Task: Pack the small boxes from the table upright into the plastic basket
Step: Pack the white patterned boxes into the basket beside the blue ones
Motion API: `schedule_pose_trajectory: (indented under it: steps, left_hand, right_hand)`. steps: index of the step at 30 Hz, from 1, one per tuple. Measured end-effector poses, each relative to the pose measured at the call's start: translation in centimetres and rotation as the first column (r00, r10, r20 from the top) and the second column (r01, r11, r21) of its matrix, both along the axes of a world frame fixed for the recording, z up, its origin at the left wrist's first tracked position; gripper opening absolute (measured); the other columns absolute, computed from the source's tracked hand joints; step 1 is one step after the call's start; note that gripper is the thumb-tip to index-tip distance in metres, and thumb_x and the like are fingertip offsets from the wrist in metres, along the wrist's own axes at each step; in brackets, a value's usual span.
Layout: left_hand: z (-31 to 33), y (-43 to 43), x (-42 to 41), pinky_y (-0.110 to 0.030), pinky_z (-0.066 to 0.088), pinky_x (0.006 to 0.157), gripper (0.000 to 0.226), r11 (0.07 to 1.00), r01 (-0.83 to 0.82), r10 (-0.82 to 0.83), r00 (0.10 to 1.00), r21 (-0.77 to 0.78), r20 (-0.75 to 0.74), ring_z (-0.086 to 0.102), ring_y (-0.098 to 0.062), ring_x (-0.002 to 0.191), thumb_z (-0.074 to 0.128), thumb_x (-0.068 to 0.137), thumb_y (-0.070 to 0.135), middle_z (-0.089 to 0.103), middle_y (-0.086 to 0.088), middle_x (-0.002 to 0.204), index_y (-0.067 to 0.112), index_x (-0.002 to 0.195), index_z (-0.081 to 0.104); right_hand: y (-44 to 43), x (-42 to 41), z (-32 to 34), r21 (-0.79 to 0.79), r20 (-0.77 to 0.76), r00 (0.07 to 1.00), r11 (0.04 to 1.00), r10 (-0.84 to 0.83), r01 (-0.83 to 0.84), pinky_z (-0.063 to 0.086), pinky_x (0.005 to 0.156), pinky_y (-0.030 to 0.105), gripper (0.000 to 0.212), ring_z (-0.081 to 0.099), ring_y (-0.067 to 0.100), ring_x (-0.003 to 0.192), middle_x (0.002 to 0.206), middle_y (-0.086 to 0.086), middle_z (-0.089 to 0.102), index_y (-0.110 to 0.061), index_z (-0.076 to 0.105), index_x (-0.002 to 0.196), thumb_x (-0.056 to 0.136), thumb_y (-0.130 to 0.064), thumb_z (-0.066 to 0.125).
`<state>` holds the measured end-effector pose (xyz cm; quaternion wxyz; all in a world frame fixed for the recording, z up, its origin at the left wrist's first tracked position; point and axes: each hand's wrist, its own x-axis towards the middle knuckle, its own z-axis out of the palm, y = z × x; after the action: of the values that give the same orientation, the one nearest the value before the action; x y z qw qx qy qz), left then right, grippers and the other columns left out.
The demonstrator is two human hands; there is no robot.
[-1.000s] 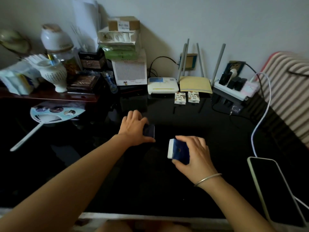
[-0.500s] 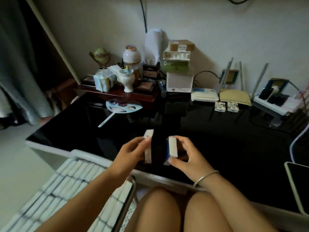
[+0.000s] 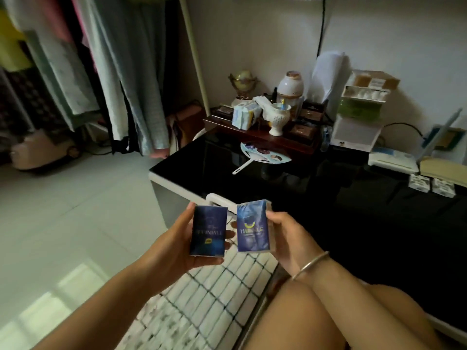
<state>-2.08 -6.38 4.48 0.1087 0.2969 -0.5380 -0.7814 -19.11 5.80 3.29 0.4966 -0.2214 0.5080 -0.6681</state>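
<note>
While both hands hover just off the near corner of the table (image 3: 328, 198), each holds one small blue box upright, label facing the camera. The left hand (image 3: 177, 248) wraps the dark box (image 3: 208, 231), thumb on its left edge, fingers curled behind and beneath. The right hand (image 3: 288, 238) grips the paler box (image 3: 252, 227) by its right side, fingers curled behind it. The boxes stand side by side, close but apart, above a white gridded surface (image 3: 214, 294); I cannot tell whether that is the basket.

The step appears to be carrying this pair to the basket. To do it well, keep both boxes vertical, lower one at a time, and seat each on its short end against a wall or a neighbour so it cannot topple.

Further right, two more small boxes (image 3: 429, 184) wait on the table by a router (image 3: 393, 161). A paper fan (image 3: 265, 155) lies nearer the far left corner. Bare knees sit below right. The table corner, close to the hands, is the one thing to steer round.
</note>
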Motion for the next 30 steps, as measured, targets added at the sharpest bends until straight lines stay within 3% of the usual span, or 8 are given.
schedule_pose_trajectory:
  steps: [2,5,8,13,19,23,27,30]
  left_hand:
    - [-0.5,-0.7,2.2,-0.032,0.06,0.072,0.056,0.999,-0.044,0.045,0.999,0.023,-0.016,0.071,-0.026,0.096,0.03,0.093,0.054,0.071,-0.014,0.114,0.017,0.124,0.059]
    - [-1.3,-1.4,4.7,-0.034,0.06,0.075,0.062,0.996,-0.065,0.067,0.997,0.064,-0.027,0.069,-0.028,0.101,0.031,0.092,0.056,0.068,-0.016,0.119,0.015,0.131,0.055]
    - [-1.4,-1.9,6.5,-0.034,0.06,0.075,0.063,0.991,-0.077,0.082,0.996,0.107,-0.04,0.07,-0.027,0.099,0.025,0.095,0.056,0.068,-0.015,0.119,0.013,0.13,0.054]
    - [-1.6,-2.1,8.6,-0.036,0.061,0.071,0.045,0.974,-0.098,0.12,0.988,0.204,-0.099,0.072,-0.029,0.088,0.032,0.097,0.032,0.071,-0.02,0.107,0.005,0.125,0.054]
    - [-2.4,-2.5,10.8,-0.037,0.058,0.088,0.053,0.969,-0.112,0.13,0.989,0.219,-0.071,0.066,-0.035,0.107,0.054,0.076,0.015,0.066,-0.024,0.118,0.0,0.127,0.053]
    - [-3.0,-2.2,11.9,-0.028,0.054,0.086,0.045,0.984,-0.092,0.095,0.995,-0.149,0.012,0.066,-0.018,0.102,0.072,0.081,0.025,0.071,-0.004,0.112,0.028,0.125,0.061]
    - [-4.0,-2.1,13.0,-0.029,0.057,0.084,0.058,0.735,-0.088,0.208,0.973,-0.672,0.099,0.057,-0.01,0.111,0.082,0.071,0.032,0.057,0.012,0.12,0.049,0.121,0.057]
    - [-4.8,-1.8,13.2,-0.024,0.057,0.079,0.073,0.576,-0.051,0.252,0.961,-0.816,0.118,0.053,-0.008,0.112,0.083,0.072,0.026,0.046,0.015,0.122,0.043,0.133,0.046]
  right_hand:
    - [-1.5,1.8,0.4,-0.031,0.172,0.984,0.999,0.042,-0.037,0.055,0.071,0.032,0.037,0.071,0.019,0.077,0.093,0.01,0.074,-0.009,0.067,0.109,0.088,-0.026,0.041]
    - [-2.8,3.9,0.3,0.016,0.224,0.97,0.995,0.096,-0.102,0.056,0.067,0.036,0.046,0.069,0.024,0.088,0.112,0.014,0.069,-0.008,0.055,0.13,0.097,-0.026,0.029]
    - [-3.5,5.3,0.0,0.094,0.252,0.96,0.985,0.12,-0.147,0.055,0.07,0.035,0.046,0.062,0.03,0.1,0.121,0.019,0.064,-0.003,0.056,0.127,0.097,-0.026,0.03]
    - [-4.0,6.4,-0.7,0.169,0.221,0.965,0.969,0.139,-0.178,0.058,0.064,0.04,0.043,0.067,0.03,0.094,0.107,0.013,0.071,-0.009,0.062,0.119,0.098,-0.033,0.033]
    - [-4.5,7.5,-0.7,0.17,0.184,0.955,0.949,0.235,-0.266,0.057,0.065,0.038,0.051,0.067,0.032,0.094,0.115,0.017,0.068,-0.006,0.057,0.125,0.098,-0.038,0.027]
    - [-4.7,8.6,-0.7,0.161,0.095,0.961,0.948,0.26,-0.273,0.057,0.067,0.038,0.054,0.067,0.034,0.099,0.114,0.015,0.069,-0.012,0.06,0.12,0.086,-0.051,0.043]
    - [-4.9,9.6,-1.4,0.165,-0.016,0.978,0.966,0.206,-0.201,0.057,0.069,0.038,0.053,0.068,0.035,0.098,0.109,0.013,0.071,-0.01,0.057,0.123,0.077,-0.036,0.06]
    - [-5.0,10.0,-1.7,0.162,-0.07,0.978,0.969,0.198,-0.185,0.055,0.074,0.041,0.031,0.068,0.035,0.098,0.108,0.013,0.071,-0.011,0.058,0.12,0.09,-0.021,0.056]
